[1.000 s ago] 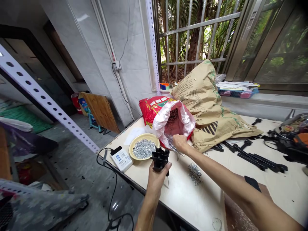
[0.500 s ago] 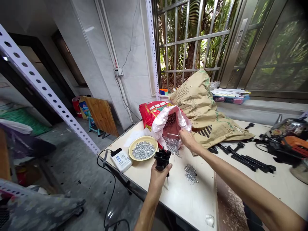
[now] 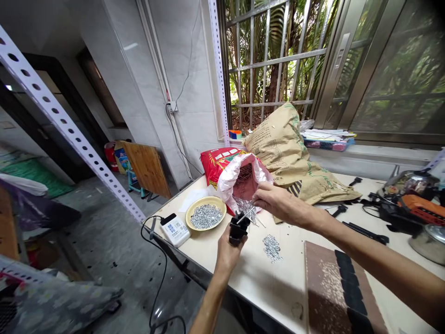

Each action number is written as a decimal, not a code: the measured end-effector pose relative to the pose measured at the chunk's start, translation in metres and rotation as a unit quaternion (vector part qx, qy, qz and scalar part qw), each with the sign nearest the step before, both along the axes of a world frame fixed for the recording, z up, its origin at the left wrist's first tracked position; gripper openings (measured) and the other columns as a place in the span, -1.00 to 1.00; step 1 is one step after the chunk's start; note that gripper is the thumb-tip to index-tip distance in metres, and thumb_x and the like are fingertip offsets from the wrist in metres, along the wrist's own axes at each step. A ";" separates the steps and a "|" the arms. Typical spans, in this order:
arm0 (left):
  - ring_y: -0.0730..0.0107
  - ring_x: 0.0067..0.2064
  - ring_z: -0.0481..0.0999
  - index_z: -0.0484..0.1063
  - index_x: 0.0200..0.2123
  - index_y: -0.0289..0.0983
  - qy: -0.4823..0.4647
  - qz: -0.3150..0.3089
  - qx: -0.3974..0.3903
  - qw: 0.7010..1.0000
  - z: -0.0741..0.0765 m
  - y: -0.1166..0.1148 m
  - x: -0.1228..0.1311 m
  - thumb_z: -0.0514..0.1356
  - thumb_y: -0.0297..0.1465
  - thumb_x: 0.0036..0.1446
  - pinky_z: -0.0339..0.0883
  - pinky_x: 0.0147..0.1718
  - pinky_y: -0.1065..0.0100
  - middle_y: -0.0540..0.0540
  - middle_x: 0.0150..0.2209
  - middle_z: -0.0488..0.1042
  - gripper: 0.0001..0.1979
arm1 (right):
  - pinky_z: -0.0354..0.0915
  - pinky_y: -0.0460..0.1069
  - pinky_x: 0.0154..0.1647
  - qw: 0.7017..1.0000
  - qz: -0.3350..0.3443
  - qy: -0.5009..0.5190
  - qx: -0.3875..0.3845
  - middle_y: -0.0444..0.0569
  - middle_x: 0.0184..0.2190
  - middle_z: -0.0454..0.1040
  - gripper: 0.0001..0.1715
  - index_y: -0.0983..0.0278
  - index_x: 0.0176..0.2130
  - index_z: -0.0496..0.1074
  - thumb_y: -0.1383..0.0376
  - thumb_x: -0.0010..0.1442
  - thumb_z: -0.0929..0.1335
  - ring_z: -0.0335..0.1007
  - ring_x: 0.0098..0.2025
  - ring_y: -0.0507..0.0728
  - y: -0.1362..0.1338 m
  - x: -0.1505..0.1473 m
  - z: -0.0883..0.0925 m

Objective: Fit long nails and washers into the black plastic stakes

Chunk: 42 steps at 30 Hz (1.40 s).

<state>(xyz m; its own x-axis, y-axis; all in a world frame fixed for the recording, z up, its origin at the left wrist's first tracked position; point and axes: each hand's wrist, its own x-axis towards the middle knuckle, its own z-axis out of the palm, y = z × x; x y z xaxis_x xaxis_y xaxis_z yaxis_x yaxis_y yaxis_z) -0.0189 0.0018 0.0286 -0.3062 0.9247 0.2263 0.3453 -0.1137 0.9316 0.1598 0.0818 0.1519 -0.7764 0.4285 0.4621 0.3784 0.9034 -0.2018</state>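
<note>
My left hand [image 3: 227,248] is closed round a black plastic part [image 3: 238,227], held upright above the table's near edge. My right hand [image 3: 274,202] pinches a long metal nail [image 3: 246,215], whose tip points down at the top of the black part. Just behind lies a heap of long nails [image 3: 247,205] spilling from the open pink-lined red bag [image 3: 239,174]. A small pile of silver screws [image 3: 271,246] lies on the white table [image 3: 278,283] to the right of my left hand.
A yellow plate of screws [image 3: 206,214] and a white device with a cable [image 3: 174,228] sit at the table's left corner. A brown paper sack [image 3: 295,157] leans by the barred window. Black parts [image 3: 365,229], tools [image 3: 413,208] and a brown mat [image 3: 333,297] lie to the right.
My right hand came out of the bag's mouth with one nail and moved it down to the black part. My left hand lifted the part slightly toward it.
</note>
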 end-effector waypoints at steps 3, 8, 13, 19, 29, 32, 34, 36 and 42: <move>0.24 -0.38 0.46 0.47 -0.33 -0.27 0.008 -0.015 -0.011 1.000 0.003 -0.002 0.003 0.29 -0.37 -0.19 0.28 -0.35 0.31 -0.04 -0.43 0.52 -0.75 | 0.20 -0.08 -0.35 0.998 0.018 -0.055 0.000 -0.05 -0.32 0.29 -0.74 0.34 -0.34 0.38 0.34 0.31 0.18 0.22 -0.36 0.00 -0.008 -0.008 0.003; 0.25 -0.36 0.46 0.48 -0.31 -0.29 -0.074 -0.028 -0.033 0.996 0.008 -0.006 0.008 0.33 -0.35 -0.22 0.29 -0.34 0.32 -0.03 -0.45 0.51 -0.69 | 0.25 -0.08 -0.25 0.996 0.063 -0.030 -0.048 -0.02 -0.17 0.34 -0.70 0.27 -0.05 0.36 0.22 0.23 0.30 0.29 -0.23 0.03 -0.008 -0.013 0.016; 0.27 -0.29 0.48 0.47 -0.22 -0.31 -0.239 0.014 -0.052 0.970 0.015 -0.012 0.005 0.39 -0.28 -0.27 0.32 -0.28 0.32 -0.10 -0.32 0.54 -0.54 | 0.25 -0.03 -0.19 0.984 -0.126 -0.001 -0.124 -0.01 -0.27 0.43 -0.79 0.27 -0.21 0.44 0.25 0.25 0.25 0.34 -0.22 0.07 0.035 -0.010 -0.031; 0.25 -0.24 0.48 0.48 -0.29 -0.33 -0.242 0.036 -0.039 0.969 0.006 -0.005 -0.006 0.40 -0.27 -0.30 0.31 -0.26 0.34 -0.11 -0.33 0.54 -0.56 | 0.22 0.02 -0.42 0.912 -0.336 -0.116 -0.204 0.07 -0.52 0.39 -0.81 0.28 -0.49 0.44 0.33 0.13 0.32 0.39 -0.36 0.21 0.050 -0.010 -0.140; 0.38 -0.41 0.40 0.45 -0.37 -0.33 -0.240 0.006 -0.072 0.968 -0.013 0.005 -0.012 0.40 -0.35 -0.32 0.25 -0.37 0.38 0.01 -0.48 0.45 -0.64 | 0.26 0.02 -0.30 0.947 -0.287 -0.059 -0.134 0.03 -0.33 0.43 -0.77 0.21 -0.20 0.42 0.31 0.26 0.20 0.38 -0.26 0.17 0.041 0.005 -0.103; 0.45 -0.48 0.33 0.41 -0.47 -0.32 -0.230 -0.026 -0.099 0.968 -0.010 0.006 -0.003 0.39 -0.38 -0.33 0.21 -0.44 0.40 0.05 -0.56 0.39 -0.70 | 0.25 -0.02 -0.18 0.989 -0.143 0.017 -0.040 -0.02 -0.21 0.38 -0.75 0.18 -0.12 0.42 0.27 0.30 0.20 0.32 -0.17 0.10 0.022 0.012 -0.056; 0.47 -0.51 0.31 0.38 -0.48 -0.32 -0.215 -0.048 -0.119 0.968 -0.005 0.006 0.005 0.37 -0.39 -0.30 0.19 -0.47 0.41 0.06 -0.58 0.36 -0.73 | 0.24 -0.03 -0.20 0.996 -0.081 0.036 0.029 -0.01 -0.20 0.34 -0.74 0.19 -0.15 0.45 0.31 0.30 0.20 0.29 -0.18 0.08 0.005 0.012 -0.032; 0.46 -0.51 0.32 0.38 -0.46 -0.32 -0.206 -0.071 -0.129 0.967 0.000 0.006 0.012 0.36 -0.38 -0.29 0.20 -0.47 0.41 0.05 -0.57 0.36 -0.72 | 0.23 -0.05 -0.25 0.995 -0.063 0.015 0.082 0.00 -0.21 0.31 -0.73 0.20 -0.16 0.46 0.36 0.30 0.20 0.25 -0.19 0.07 -0.009 0.009 -0.017; 0.45 -0.49 0.35 0.38 -0.40 -0.31 -0.225 -0.112 -0.129 0.959 0.011 0.003 0.028 0.41 -0.36 -0.33 0.25 -0.46 0.39 0.06 -0.55 0.37 -0.63 | 0.19 -0.04 -0.33 0.981 -0.007 -0.089 0.170 0.03 -0.24 0.32 -0.78 0.30 -0.20 0.45 0.43 0.27 0.23 0.19 -0.23 0.10 -0.029 0.005 -0.009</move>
